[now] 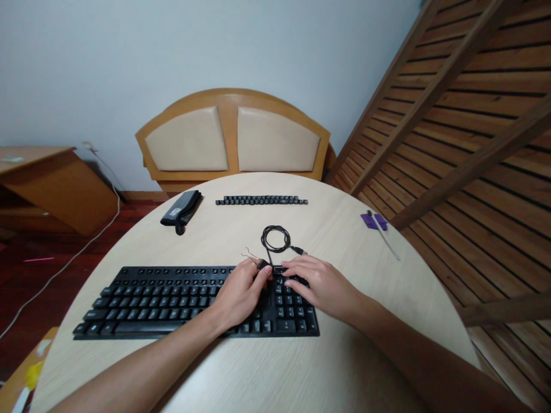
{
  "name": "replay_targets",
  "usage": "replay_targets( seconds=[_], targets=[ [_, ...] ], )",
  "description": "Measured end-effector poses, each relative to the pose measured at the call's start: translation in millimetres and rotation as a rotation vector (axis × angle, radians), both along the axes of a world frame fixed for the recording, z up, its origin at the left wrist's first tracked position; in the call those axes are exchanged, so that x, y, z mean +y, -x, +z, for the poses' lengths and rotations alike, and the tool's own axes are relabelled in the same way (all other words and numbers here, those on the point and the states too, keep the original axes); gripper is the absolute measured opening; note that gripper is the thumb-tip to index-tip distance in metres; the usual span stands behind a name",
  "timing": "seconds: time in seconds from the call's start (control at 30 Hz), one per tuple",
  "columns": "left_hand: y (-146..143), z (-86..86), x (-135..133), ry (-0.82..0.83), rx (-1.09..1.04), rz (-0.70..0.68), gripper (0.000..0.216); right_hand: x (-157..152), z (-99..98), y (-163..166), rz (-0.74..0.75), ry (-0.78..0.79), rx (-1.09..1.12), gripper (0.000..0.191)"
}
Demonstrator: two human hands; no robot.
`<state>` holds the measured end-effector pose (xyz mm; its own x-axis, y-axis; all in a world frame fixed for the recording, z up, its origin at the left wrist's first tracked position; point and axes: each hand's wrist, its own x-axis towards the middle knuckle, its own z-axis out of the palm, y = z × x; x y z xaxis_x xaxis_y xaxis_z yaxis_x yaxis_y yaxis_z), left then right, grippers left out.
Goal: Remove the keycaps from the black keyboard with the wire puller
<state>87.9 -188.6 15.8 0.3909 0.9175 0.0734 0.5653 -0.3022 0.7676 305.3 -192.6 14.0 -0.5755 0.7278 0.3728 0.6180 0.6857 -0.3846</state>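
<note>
A black keyboard (155,314) lies across the near part of the round table, its top row and part of the number pad stripped of keycaps. My left hand (241,291) is closed above the keyboard's right half. Between its thumb and forefinger is a wire keycap puller (263,264) with a black body, its thin bent wires pointing away to the upper left. My right hand (321,282) rests over the upper number pad, fingers stretched and slightly apart, with nothing visible in them. The keyboard's coiled cable (276,249) lies just behind both hands.
Loose black keycaps (262,201) stand in rows at the table's (206,238) far side. A folded dark cloth pouch (183,209) lies at left. On the right, a thin brush (383,234) rests across a purple cloth (368,221). A slatted wooden screen (465,115) leans along the right.
</note>
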Motion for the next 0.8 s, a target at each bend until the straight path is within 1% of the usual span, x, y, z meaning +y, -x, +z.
replay_targets(
  seconds=[0.33, 0.63, 0.8],
  targets=[
    [-1.1, 2.9, -0.1, -0.005, 0.032, 0.01, 0.042, -2.5, 2.3, 1.1, 0.004, -0.014, -0.038, 0.019],
    [-0.9, 4.0, 0.4, -0.045, 0.029, -0.01, 0.041, -3.1, -2.5, 0.5, 0.002, -0.018, -0.037, 0.017],
    [0.3, 3.7, 1.0, -0.046, 0.013, -0.007, 0.04, -3.1, -1.5, 0.1, 0.015, -0.058, -0.049, 0.017]
  ],
)
